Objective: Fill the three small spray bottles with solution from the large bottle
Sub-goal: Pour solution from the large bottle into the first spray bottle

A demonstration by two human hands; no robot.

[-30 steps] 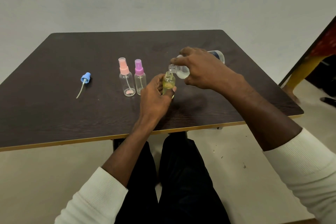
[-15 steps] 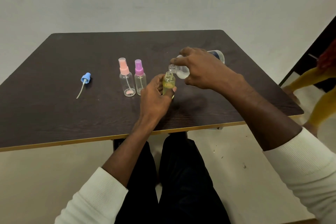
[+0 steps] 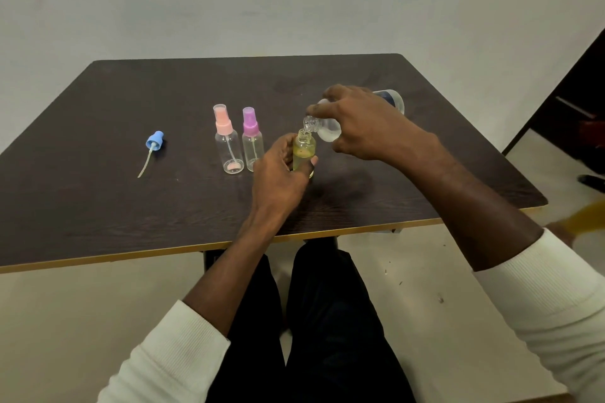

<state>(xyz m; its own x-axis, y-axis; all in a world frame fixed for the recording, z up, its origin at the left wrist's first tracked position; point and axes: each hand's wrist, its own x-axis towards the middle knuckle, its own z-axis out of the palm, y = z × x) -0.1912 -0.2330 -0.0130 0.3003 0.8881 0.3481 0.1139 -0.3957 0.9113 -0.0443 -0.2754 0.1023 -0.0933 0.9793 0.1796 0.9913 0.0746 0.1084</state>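
My left hand (image 3: 278,173) grips a small uncapped spray bottle (image 3: 304,152) that stands on the dark table (image 3: 131,206) and holds yellowish liquid almost to its neck. My right hand (image 3: 363,121) holds the large clear bottle (image 3: 327,129) tipped nearly flat, its open mouth right over the small bottle's neck. Left of my hand stand two clear small bottles, apparently without liquid, one with a pink spray top (image 3: 226,141), one with a purple spray top (image 3: 252,141). A blue spray top (image 3: 154,142) with its dip tube lies further left.
The table's front edge has a light trim and runs just above my knees. A dark piece of furniture (image 3: 576,101) stands at the right edge, with a blurred yellow shape (image 3: 586,216) and a dark shoe (image 3: 591,181) on the floor there.
Both hands and the bottles have kept their places. The yellow shape at the right has dropped lower and blurred.
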